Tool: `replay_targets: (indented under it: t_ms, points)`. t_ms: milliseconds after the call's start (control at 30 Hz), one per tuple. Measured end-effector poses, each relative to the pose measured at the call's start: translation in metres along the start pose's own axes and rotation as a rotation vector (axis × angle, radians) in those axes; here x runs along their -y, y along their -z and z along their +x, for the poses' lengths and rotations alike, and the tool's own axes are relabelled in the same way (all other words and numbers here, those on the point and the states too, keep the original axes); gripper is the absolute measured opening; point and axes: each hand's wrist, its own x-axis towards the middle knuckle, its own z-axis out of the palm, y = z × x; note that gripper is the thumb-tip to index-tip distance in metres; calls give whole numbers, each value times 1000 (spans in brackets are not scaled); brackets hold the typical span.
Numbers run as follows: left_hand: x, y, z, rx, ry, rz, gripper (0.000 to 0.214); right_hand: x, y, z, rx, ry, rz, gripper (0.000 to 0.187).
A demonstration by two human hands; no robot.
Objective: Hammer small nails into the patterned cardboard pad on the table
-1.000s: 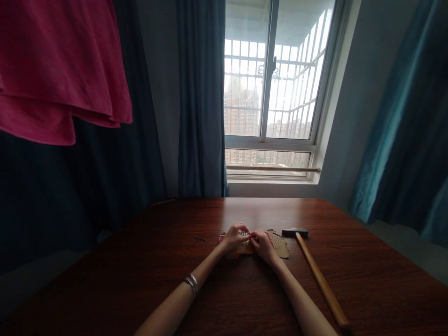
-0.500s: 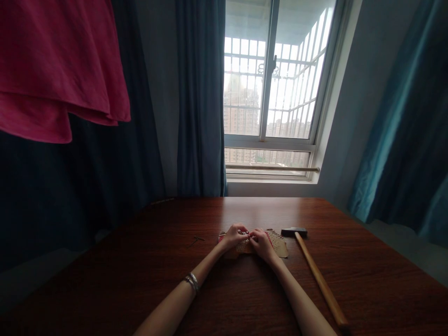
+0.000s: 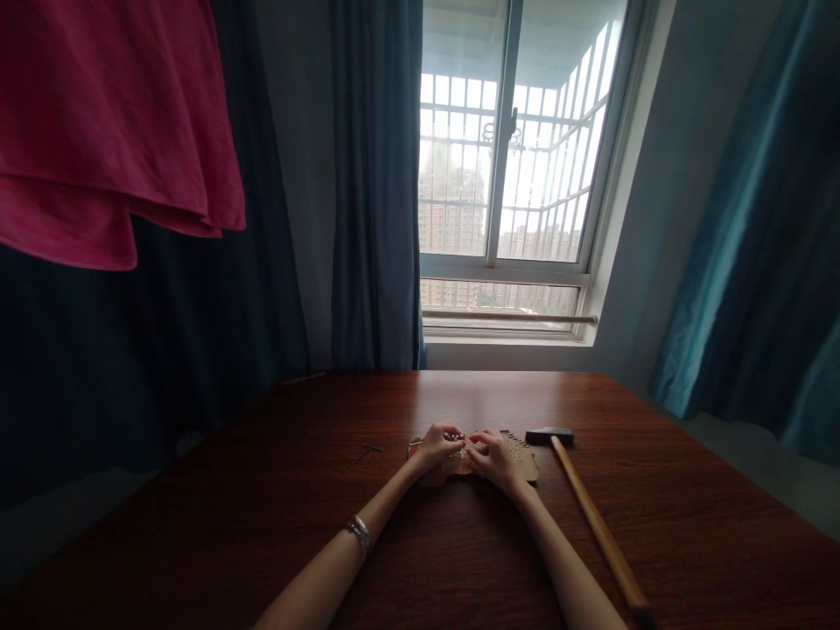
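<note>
Head view: looking forward and down over a reddish-brown wooden table [image 3: 459, 560], with two bare hands side by side near its middle, forearms reaching in from the near edge.

Perforated tan piece [image 3: 525, 459]: lying on the table under and between both hands, partly covered by them; dotted with small holes, notched along the far edge towards the right end.

Pink-red patch [image 3: 413, 448]: showing at the left end of the tan piece, just beside the left hand.

Left hand [image 3: 438, 444]: curled over the left part of the tan piece, thumb and forefinger bent towards each other in a loop; small dark and pale bits visible inside the loop, too tiny to name; cannot tell whether pinched.

Right hand [image 3: 497, 459]: laid over the middle of the tan piece, fingers bent and pointing towards the left hand, just apart from it; cannot tell whether gripping anything.

Bracelet [image 3: 358, 531]: silvery, worn around the left forearm near the wrist.

Hammer [image 3: 596, 518]: resting on the table to the right, dark head near the tan piece, wooden handle slanting back towards the near right.

Thin dark pieces [image 3: 373, 449]: on the table left of the left hand, set at an angle to each other; too small to identify.

Window [image 3: 502, 175]: beyond the table, barred outside, flanked by blue curtains [image 3: 377, 192].

Pink cloth [image 3: 118, 131]: hanging at upper left.
</note>
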Motion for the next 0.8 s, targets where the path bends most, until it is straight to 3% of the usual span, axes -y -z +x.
replay_targets:
  t_ms: [167,267,367,500,600,800]
  points:
    - [-3,0,-1,3,63,-23,20,-8,37,0,-110,-106,-25,26]
    - [-5,0,-1,-2,86,-46,21,-22,64,-9,-162,-182,-173,30]
    - [-4,0,-1,-4,84,-66,20,-39,91,-29,-132,-339,-463,31]
    - [-4,0,-1,3,93,-68,21,-57,119,-58,11,-589,-746,34]
    - [-4,0,-2,9,104,-61,23,-60,127,-70,96,-675,-779,36]
    - [-3,0,-2,12,94,-60,23,-53,119,-71,180,-658,-769,28]
